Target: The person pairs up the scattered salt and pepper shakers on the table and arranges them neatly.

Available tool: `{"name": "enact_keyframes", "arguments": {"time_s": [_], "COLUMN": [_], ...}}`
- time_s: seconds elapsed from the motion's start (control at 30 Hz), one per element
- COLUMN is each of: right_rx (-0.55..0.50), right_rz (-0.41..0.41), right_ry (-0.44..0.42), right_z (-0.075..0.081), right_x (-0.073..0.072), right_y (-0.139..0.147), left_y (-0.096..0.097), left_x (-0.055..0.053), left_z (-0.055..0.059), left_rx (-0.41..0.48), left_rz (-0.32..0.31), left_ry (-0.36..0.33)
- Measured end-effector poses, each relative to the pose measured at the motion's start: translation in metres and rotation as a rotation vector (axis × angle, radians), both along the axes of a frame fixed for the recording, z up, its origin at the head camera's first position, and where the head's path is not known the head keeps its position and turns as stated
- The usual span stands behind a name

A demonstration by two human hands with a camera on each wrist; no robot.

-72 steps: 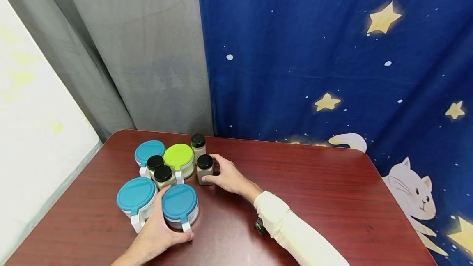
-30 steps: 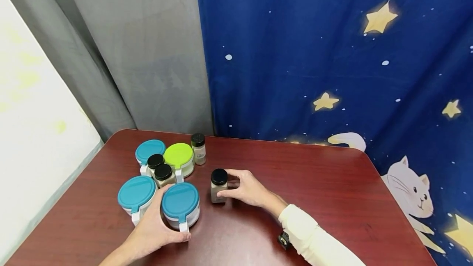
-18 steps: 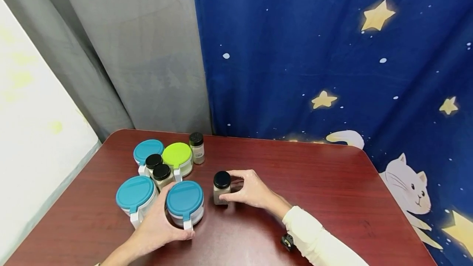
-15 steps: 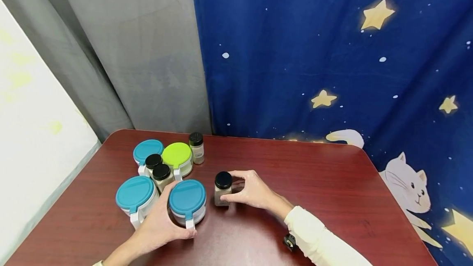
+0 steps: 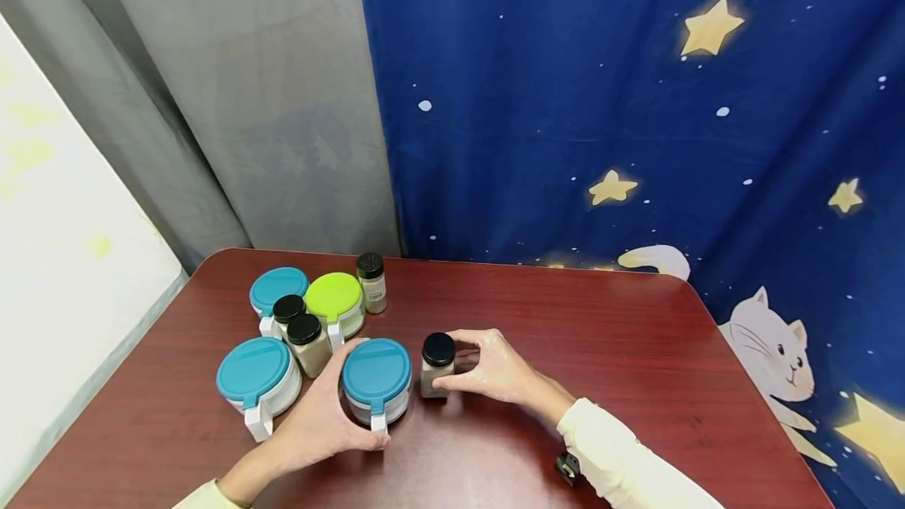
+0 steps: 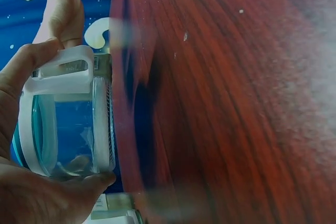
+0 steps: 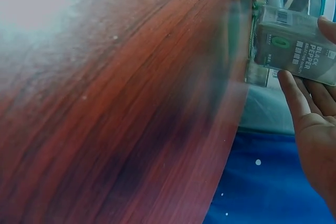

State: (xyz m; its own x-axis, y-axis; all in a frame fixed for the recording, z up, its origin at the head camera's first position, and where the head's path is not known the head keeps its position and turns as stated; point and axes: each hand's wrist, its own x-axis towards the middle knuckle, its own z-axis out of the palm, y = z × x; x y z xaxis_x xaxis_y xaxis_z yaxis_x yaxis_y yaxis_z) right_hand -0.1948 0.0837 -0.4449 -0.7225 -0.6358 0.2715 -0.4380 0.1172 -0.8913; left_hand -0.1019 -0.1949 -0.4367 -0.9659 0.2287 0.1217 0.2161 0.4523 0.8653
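My left hand (image 5: pixel 321 422) grips a clear seasoning jar with a blue lid (image 5: pixel 378 371) and a white handle, thumb by the handle and fingers round the far side. In the left wrist view this jar (image 6: pixel 73 135) is see-through, and the hand (image 6: pixel 39 190) wraps it. Just right of it, my right hand (image 5: pixel 502 368) holds a square black pepper jar (image 5: pixel 437 375) with a black cap between thumb and fingers. The right wrist view shows the pepper jar's (image 7: pixel 291 45) "BLACK PEPPER" label. Both jars are upright, close together.
To the left stand two more blue-lidded jars (image 5: pixel 253 371), a green-lidded jar (image 5: pixel 334 295) and two black-capped jars (image 5: pixel 309 348) between them. A slim black-capped shaker (image 5: pixel 371 285) stands behind, near the far edge of the red-brown table (image 5: pixel 566 320). Curtains (image 5: pixel 530 100) hang beyond it.
The right hand has brought the pepper jar from beside the green-lidded jar rightward and nearer. The left hand has shifted the blue-lidded jar right, away from the group and towards the pepper jar.
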Motion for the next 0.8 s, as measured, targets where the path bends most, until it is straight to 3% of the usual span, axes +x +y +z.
{"name": "enact_keyframes", "arguments": {"time_s": [0.37, 0.6, 0.8], "right_rx": [-0.003, 0.007, -0.005], "right_rz": [-0.076, -0.073, -0.091], "right_ry": [-0.005, 0.02, -0.014], "right_z": [0.009, 0.009, 0.006], "right_x": [0.0, 0.001, 0.003], "right_y": [0.023, 0.03, 0.032], "left_y": [0.008, 0.019, 0.024], "left_x": [-0.015, -0.018, -0.019], "left_z": [-0.001, -0.004, -0.005], "left_rx": [0.015, 0.032, 0.017], "left_rz": [-0.055, -0.064, -0.059], "left_ry": [-0.007, 0.002, -0.01]}}
